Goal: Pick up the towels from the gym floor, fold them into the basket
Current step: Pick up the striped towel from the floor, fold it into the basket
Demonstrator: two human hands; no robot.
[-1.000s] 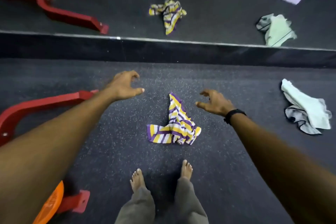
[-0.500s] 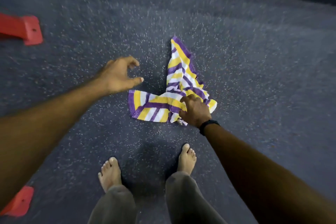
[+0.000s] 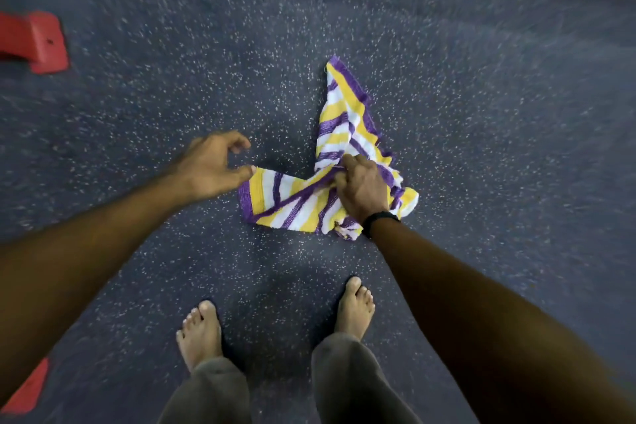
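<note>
Striped towel: purple, yellow, white bands, terry weave, purple-edged hem. Lies crumpled on speckled dark gym floor, ahead of bare feet; one tail runs away from person, another spreads flat toward left, rest bunched under wrist. Right hand, black band at wrist, fingers curled into cloth at towel's middle, gripping bunched fold. Left hand just beside towel's left corner, fingers loosely curved, thumb near hem, holding nothing. Red equipment foot well apart, far left.
</note>
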